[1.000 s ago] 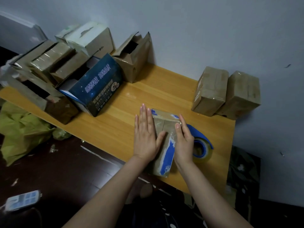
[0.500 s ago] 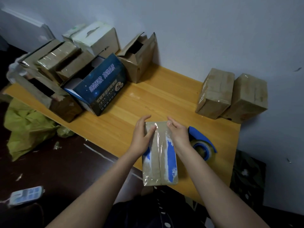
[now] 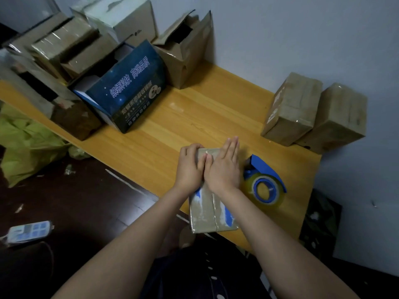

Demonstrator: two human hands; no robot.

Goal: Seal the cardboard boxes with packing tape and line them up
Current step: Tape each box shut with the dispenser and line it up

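Head view: left hand (image 3: 190, 167) grips the box (image 3: 207, 212); right hand (image 3: 224, 170), fingers flat together, presses its taped top. Next, it probably joins the sealed boxes (image 3: 291, 108).

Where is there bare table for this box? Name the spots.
Widest bare wood: between the blue printed box and the sealed pair. A strip lies left of the pressed box. Crowded: the piled cartons at the left end; the tape dispenser right of that box.

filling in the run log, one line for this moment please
left grip holds box far end | right grip flat on box top | tape dispenser beside box
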